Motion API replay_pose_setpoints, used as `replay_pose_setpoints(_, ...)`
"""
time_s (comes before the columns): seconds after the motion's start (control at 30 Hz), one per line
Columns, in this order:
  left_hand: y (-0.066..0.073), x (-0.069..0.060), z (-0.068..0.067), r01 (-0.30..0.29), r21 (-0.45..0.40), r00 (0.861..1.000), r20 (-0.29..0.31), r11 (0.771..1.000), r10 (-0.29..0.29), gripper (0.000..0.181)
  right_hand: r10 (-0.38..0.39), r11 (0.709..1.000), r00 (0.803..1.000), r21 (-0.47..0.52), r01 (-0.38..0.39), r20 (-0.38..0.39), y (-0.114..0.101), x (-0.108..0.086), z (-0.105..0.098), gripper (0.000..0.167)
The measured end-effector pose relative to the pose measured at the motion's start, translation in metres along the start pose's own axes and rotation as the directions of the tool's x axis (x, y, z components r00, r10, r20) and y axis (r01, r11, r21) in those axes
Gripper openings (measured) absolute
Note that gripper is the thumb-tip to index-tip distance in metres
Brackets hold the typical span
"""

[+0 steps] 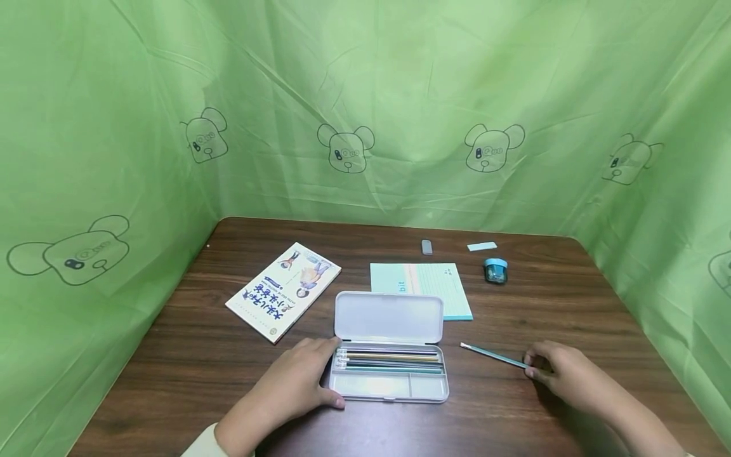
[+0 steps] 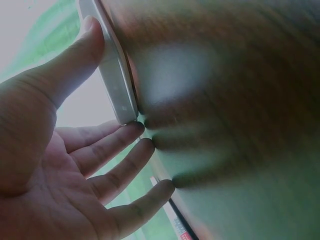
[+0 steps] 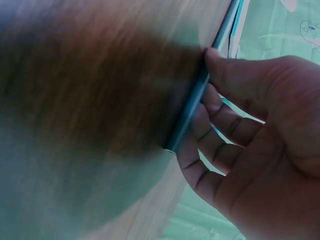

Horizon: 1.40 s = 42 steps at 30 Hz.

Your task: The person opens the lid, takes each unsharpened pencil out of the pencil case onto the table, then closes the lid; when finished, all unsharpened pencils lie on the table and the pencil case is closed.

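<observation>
An open pencil case (image 1: 389, 386) with several pencils (image 1: 394, 362) in its long compartment lies at the near middle of the table, lid tilted back. My left hand (image 1: 297, 384) rests at its left end, thumb near the front corner; in the left wrist view the fingers of this hand (image 2: 75, 150) are relaxed and touch the case (image 2: 117, 85). To the right of the case, my right hand (image 1: 571, 374) pinches the end of a teal pencil (image 1: 493, 355). In the right wrist view, thumb and fingers of the hand (image 3: 245, 115) hold the pencil (image 3: 192, 105).
Behind the case lies a light blue notebook (image 1: 459, 298), partly hidden by the lid. A book (image 1: 285, 292) lies at the left. Farther back are a grey eraser (image 1: 426, 247), a pale blue strip (image 1: 482, 246) and a blue-lidded jar (image 1: 495, 271). Green curtains (image 1: 400, 190) surround the table (image 1: 542, 304).
</observation>
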<state>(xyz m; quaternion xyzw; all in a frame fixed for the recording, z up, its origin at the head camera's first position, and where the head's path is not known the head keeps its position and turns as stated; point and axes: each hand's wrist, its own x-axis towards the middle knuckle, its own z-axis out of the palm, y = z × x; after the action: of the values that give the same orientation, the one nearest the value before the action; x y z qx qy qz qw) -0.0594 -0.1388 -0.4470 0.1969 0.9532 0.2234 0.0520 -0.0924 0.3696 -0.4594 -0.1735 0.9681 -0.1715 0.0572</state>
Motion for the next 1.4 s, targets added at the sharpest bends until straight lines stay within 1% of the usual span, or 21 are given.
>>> replay_pose_setpoints(0.07, 0.000, -0.001, 0.000, 0.004, 0.002, 1.000, 0.001, 1.000, -0.004, 0.107, 0.005, 1.000, 1.000, -0.005, -0.004, 0.004, -0.002, 0.002, -0.003, 0.014)
replay_pose_setpoints(0.13, 0.000, -0.001, 0.000, 0.005, 0.008, 1.000, 0.003, 1.000, -0.005, 0.107, 0.002, 1.000, 1.000, -0.014, -0.002, -0.001, -0.006, 0.005, -0.007, 0.015)
replay_pose_setpoints(0.23, -0.001, -0.002, -0.001, 0.005, 0.009, 1.000, 0.001, 1.000, -0.005, 0.107, -0.036, 0.999, 0.998, -0.031, 0.035, -0.043, -0.020, 0.013, -0.011, 0.017)
replay_pose_setpoints(0.37, -0.001, -0.002, -0.001, 0.013, 0.013, 1.000, 0.003, 1.000, -0.013, 0.107, -0.136, 0.991, 0.987, -0.028, 0.134, -0.085, -0.052, 0.027, -0.012, 0.017)
replay_pose_setpoints(0.47, 0.000, -0.002, -0.001, 0.007, 0.015, 1.000, 0.005, 1.000, -0.007, 0.107, -0.204, 0.979, 0.976, -0.006, 0.204, -0.072, -0.082, 0.038, -0.013, 0.016)
replay_pose_setpoints(0.57, 0.000, -0.001, 0.000, -0.001, 0.020, 1.000, 0.003, 1.000, 0.001, 0.105, -0.266, 0.963, 0.963, 0.028, 0.267, -0.037, -0.112, 0.048, -0.012, 0.017)
replay_pose_setpoints(0.7, 0.001, 0.000, 0.001, -0.003, 0.029, 1.000, -0.002, 1.000, 0.003, 0.103, -0.344, 0.937, 0.937, 0.079, 0.339, 0.060, -0.146, 0.061, -0.003, 0.023)
replay_pose_setpoints(0.8, 0.001, 0.001, 0.002, -0.007, 0.034, 1.000, -0.004, 0.999, 0.007, 0.102, -0.372, 0.927, 0.918, 0.104, 0.361, 0.137, -0.164, 0.068, 0.006, 0.030)
replay_pose_setpoints(0.87, 0.002, 0.002, 0.002, -0.008, 0.034, 1.000, -0.004, 0.999, 0.008, 0.102, -0.382, 0.923, 0.908, 0.108, 0.368, 0.173, -0.171, 0.071, 0.013, 0.032)
replay_pose_setpoints(1.0, 0.003, 0.002, 0.002, -0.004, 0.025, 1.000, 0.005, 1.000, 0.004, 0.103, -0.380, 0.925, 0.901, 0.093, 0.369, 0.208, -0.177, 0.073, 0.023, 0.030)
replay_pose_setpoints(1.07, 0.003, 0.002, 0.001, 0.000, 0.026, 1.000, 0.010, 1.000, 0.000, 0.103, -0.368, 0.930, 0.905, 0.085, 0.359, 0.215, -0.178, 0.074, 0.026, 0.029)
replay_pose_setpoints(1.2, 0.003, 0.001, 0.000, 0.009, 0.032, 1.000, 0.014, 0.999, -0.009, 0.104, -0.369, 0.929, 0.906, 0.084, 0.359, 0.207, -0.180, 0.076, 0.030, 0.027)
replay_pose_setpoints(1.4, 0.002, 0.000, 0.000, 0.020, 0.026, 1.000, 0.021, 0.999, -0.020, 0.105, -0.365, 0.931, 0.909, 0.109, 0.349, 0.202, -0.182, 0.081, 0.035, 0.015)
